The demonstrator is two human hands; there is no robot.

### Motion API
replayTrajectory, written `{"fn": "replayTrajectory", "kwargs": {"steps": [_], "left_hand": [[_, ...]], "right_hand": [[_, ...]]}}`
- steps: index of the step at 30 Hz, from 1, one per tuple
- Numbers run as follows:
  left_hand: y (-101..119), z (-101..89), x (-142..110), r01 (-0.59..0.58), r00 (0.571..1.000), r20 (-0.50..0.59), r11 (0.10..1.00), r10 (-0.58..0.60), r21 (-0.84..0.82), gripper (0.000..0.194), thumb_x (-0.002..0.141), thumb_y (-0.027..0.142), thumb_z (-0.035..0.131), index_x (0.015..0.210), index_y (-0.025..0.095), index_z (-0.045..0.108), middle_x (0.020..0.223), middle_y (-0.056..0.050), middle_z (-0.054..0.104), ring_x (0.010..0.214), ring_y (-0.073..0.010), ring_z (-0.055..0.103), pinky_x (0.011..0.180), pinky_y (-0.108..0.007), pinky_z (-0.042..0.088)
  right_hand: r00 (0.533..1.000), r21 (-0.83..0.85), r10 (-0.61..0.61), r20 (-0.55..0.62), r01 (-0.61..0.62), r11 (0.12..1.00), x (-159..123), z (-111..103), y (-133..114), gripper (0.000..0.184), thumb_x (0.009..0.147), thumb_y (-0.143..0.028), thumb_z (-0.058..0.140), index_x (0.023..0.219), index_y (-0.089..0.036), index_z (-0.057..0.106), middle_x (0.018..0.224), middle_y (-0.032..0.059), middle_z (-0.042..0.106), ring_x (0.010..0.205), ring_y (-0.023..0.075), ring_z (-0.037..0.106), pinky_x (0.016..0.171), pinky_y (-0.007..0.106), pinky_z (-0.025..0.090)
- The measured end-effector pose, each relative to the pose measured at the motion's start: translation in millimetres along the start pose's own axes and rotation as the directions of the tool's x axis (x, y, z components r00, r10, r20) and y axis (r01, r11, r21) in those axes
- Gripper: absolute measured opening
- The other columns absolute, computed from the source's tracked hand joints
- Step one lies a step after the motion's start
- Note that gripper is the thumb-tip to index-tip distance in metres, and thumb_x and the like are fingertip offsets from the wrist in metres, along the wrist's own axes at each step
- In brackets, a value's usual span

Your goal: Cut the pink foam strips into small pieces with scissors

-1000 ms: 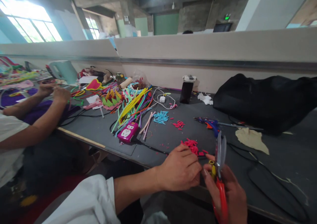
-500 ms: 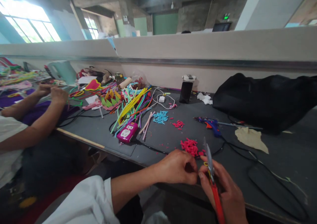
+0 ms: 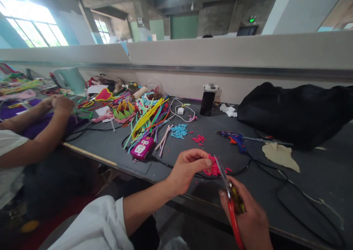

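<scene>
My left hand (image 3: 187, 169) is pinched, thumb and forefinger together, at the left side of a pile of small pink cut pieces (image 3: 219, 169). Whatever lies between those fingertips is too small to tell from the pile behind. Red-handled scissors (image 3: 231, 202) are gripped in my right hand (image 3: 248, 213), their blades pointing up and left over the pile, close to the left fingertips. Behind it lie a smaller group of pink pieces (image 3: 199, 139) and a heap of blue cut pieces (image 3: 179, 131).
A purple case (image 3: 142, 148) and a bundle of coloured pipe cleaners (image 3: 149, 117) lie to the left. A blue glue gun (image 3: 234, 139), its cable, and a black bag (image 3: 292, 113) are at right. A phone (image 3: 207, 103) stands near the back. Another person's hands (image 3: 60, 103) work at far left.
My left hand has moved up and forward from the table edge to the pink pile, its fingers stretching forward into a pinch. The scissors have shifted slightly left and tilted further left.
</scene>
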State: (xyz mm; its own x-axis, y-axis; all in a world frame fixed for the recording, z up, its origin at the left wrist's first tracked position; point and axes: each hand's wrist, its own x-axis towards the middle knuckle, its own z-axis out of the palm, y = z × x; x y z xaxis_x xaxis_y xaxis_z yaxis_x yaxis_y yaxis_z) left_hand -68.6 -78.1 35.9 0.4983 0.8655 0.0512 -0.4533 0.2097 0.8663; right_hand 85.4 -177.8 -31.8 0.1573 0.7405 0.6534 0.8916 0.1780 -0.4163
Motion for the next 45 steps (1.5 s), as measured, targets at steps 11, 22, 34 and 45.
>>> {"fn": "replayTrajectory", "kwargs": {"steps": [11,22,34,45], "left_hand": [[3.9,-4.1,-2.2,-0.039,0.998,0.054,0.999,0.038,0.007,0.011,0.071,0.019,0.078,0.075,0.013,0.07,0.073,-0.001,0.065,0.061,-0.0073,0.057,0.062,-0.02,0.045],[10.4,-4.7,-1.5,-0.027,0.996,0.083,0.999,0.026,0.018,0.01,0.07,0.019,0.077,0.074,0.012,0.07,0.069,-0.001,0.065,0.059,-0.007,0.057,0.06,-0.02,0.046],[10.0,-4.6,-3.1,-0.004,0.997,0.078,1.0,0.004,0.002,0.013,0.068,0.021,0.079,0.072,0.013,0.07,0.071,-0.002,0.067,0.058,-0.0081,0.057,0.06,-0.021,0.047],[8.2,-4.3,-2.9,-0.019,0.997,0.081,1.0,0.019,0.0,0.013,0.069,0.02,0.078,0.072,0.012,0.068,0.07,-0.001,0.065,0.057,-0.0075,0.056,0.058,-0.021,0.044]], "right_hand": [[0.997,-0.003,-0.029,0.077,0.029,1.0,-3.3,-0.3,8.3,0.031,0.089,-0.033,0.052,0.116,-0.02,0.059,0.101,0.0028,0.072,0.085,0.015,0.071,0.076,0.023,0.055],[0.995,-0.073,-0.092,0.037,0.095,0.993,-0.1,-7.2,3.1,0.027,0.09,-0.031,0.048,0.109,-0.019,0.063,0.093,0.0022,0.074,0.079,0.0143,0.072,0.073,0.022,0.055],[0.996,-0.072,-0.084,0.036,0.087,0.994,-1.6,-9.2,1.1,0.027,0.089,-0.03,0.048,0.107,-0.02,0.065,0.092,0.0029,0.075,0.077,0.016,0.073,0.07,0.024,0.056],[0.997,-0.063,-0.068,0.045,0.07,0.996,-1.5,-9.5,0.5,0.028,0.087,-0.03,0.048,0.103,-0.02,0.068,0.086,0.0023,0.076,0.071,0.0161,0.073,0.066,0.023,0.057]]}}
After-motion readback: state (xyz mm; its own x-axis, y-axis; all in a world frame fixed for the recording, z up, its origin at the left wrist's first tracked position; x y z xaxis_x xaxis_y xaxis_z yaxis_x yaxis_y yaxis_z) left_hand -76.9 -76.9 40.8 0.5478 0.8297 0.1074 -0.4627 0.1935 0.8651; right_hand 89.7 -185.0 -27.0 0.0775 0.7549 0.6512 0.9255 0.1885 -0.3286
